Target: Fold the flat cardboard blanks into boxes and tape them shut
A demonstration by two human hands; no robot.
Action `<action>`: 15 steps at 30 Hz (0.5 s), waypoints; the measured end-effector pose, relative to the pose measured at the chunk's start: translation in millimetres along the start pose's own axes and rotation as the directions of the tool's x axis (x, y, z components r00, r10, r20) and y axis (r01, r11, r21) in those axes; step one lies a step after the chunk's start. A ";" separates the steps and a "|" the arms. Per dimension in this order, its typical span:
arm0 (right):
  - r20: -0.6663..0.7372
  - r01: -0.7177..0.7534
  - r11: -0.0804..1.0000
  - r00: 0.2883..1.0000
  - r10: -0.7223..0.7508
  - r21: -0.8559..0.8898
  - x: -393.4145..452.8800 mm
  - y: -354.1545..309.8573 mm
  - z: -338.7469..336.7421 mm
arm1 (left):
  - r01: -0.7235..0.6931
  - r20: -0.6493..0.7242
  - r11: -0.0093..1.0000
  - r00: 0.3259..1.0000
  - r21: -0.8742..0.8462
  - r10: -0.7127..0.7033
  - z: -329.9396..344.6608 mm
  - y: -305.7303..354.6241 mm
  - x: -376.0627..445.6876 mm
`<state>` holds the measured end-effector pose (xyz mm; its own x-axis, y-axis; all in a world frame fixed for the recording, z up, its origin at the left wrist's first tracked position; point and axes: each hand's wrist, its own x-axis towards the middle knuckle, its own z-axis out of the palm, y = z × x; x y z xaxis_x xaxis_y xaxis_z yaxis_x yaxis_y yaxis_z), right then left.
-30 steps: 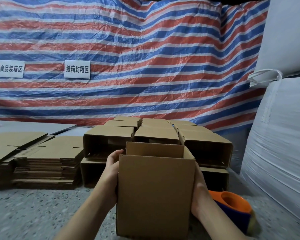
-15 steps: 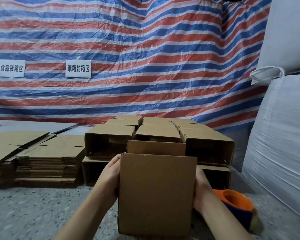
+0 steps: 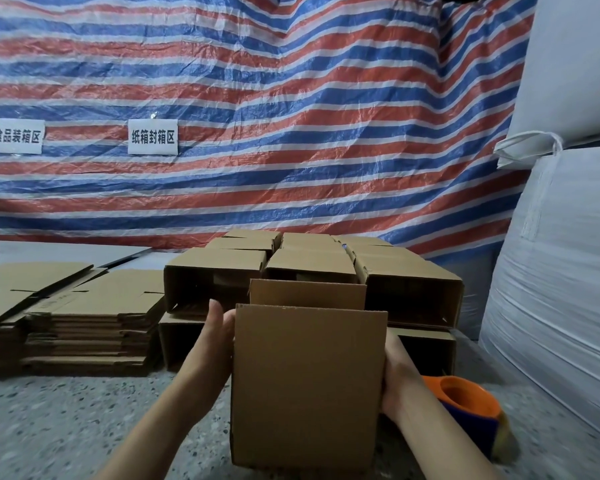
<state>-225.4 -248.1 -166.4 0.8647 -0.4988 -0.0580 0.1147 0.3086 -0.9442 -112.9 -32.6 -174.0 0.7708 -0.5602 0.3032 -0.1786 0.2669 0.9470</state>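
Note:
An upright brown cardboard box (image 3: 307, 386) stands on the speckled floor in front of me, its near flap and far flap raised. My left hand (image 3: 217, 332) presses its left side and my right hand (image 3: 397, 375) presses its right side; the fingers are hidden behind the cardboard. An orange and blue tape dispenser (image 3: 471, 410) lies on the floor just right of the box. Stacks of flat cardboard blanks (image 3: 84, 317) sit at the left. Several folded boxes (image 3: 326, 268) are piled behind the held box.
A red, white and blue striped tarp (image 3: 291, 116) with two white signs hangs behind. Large white bulk bags (image 3: 561, 289) fill the right side. Speckled floor (image 3: 66, 417) lies in front of the blanks.
The box flaps have stood more upright between my hands, and the view has tilted slightly up. Both hands keep the same hold on the box sides.

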 end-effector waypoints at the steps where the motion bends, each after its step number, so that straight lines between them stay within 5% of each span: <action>1: 0.007 -0.002 1.000 1.000 0.002 0.009 0.4 0.2 -0.4 | -0.032 0.048 0.999 0.998 0.022 0.031 -3.1 0.8 -1.9; 4: 0.025 0.005 1.000 1.000 -0.006 0.015 2.1 2.0 -0.7 | -0.075 0.134 0.995 0.989 0.070 0.065 -7.3 2.3 -4.3; 15: 0.103 0.024 0.999 0.994 -0.028 0.040 2.8 4.0 -3.3 | 0.015 -0.149 0.999 0.989 0.039 -0.009 3.8 0.8 3.5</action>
<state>-224.1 -250.9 -171.5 0.9069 -0.4214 0.0026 0.1553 0.3286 -0.9316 -112.7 -37.3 -171.8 0.8550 -0.4397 0.2751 -0.1904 0.2273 0.9550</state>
